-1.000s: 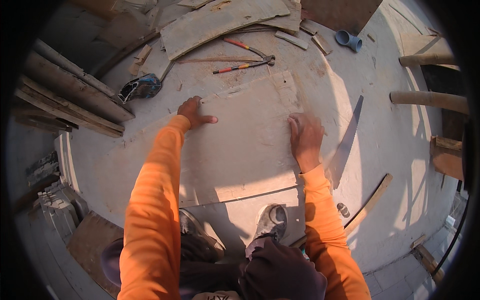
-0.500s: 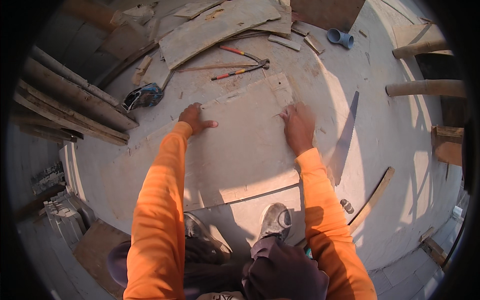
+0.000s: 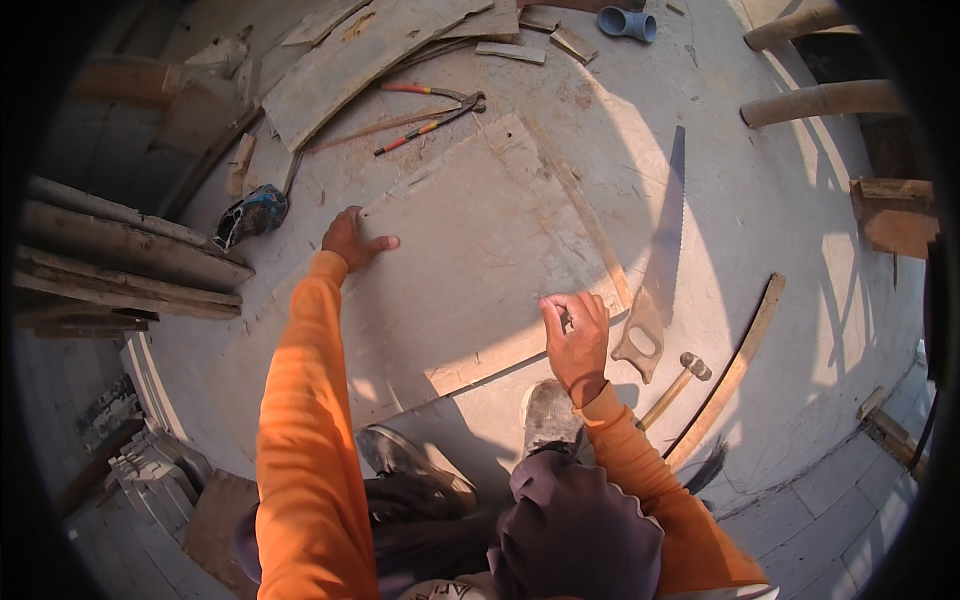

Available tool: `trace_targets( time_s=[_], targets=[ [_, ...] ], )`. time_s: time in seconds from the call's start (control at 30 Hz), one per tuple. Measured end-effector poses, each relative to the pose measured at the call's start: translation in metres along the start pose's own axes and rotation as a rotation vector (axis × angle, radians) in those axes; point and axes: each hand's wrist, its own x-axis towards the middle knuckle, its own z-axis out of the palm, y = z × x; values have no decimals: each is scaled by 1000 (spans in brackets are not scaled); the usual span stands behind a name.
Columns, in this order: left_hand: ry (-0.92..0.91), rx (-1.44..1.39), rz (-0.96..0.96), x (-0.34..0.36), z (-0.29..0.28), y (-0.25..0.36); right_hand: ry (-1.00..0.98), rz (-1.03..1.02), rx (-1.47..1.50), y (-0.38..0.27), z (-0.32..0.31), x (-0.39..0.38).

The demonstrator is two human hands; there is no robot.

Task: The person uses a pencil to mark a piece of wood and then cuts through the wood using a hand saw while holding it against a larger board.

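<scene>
A flat plywood board point(image 3: 455, 250) lies on the floor in front of my feet, its near edge partly sunlit. My left hand point(image 3: 352, 242) grips its left edge, fingers over the rim and thumb stretched across the top. Above the near right part of the board, my right hand point(image 3: 578, 335) is closed in a pinch, thumb against forefinger. Whatever those fingertips hold, if anything, is too small to make out. A handsaw point(image 3: 663, 270) rests to the right of the board, and beside its handle lies a hammer point(image 3: 668, 396).
Long-handled pincers point(image 3: 436, 118) lie beyond the board, near stacked planks point(image 3: 365, 60). A grey pipe fitting point(image 3: 627, 25) sits at the far right. A curved wooden strip point(image 3: 735, 370) lies right of the hammer. Timbers point(image 3: 120, 240) lean at left; round posts point(image 3: 820, 102) stand right.
My right hand has moved nearer along the board's right side, baring a thin strip there and the saw's handle. The left hand keeps its hold on the edge. The view has shifted.
</scene>
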Motion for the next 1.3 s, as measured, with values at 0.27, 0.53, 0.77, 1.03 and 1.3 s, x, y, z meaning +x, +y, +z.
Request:
trace_targets(
  time_s=[0.27, 0.53, 0.77, 1.03, 1.3],
  targets=[
    [5, 23, -66, -2, -2, 0, 147, -117, -200, 59, -36, 10],
    [5, 60, -62, 0, 3, 0, 132, -78, -346, 53, -23, 2],
    [-26, 76, -7, 1, -12, 3, 88, 104, -149, 72, -46, 48],
    [74, 45, 61, -47, -51, -6, -153, 181, 72, 44, -36, 115],
    [386, -7, 263, -111, -82, 12, -124, -41, -146, 134, -7, 109]
  ],
)
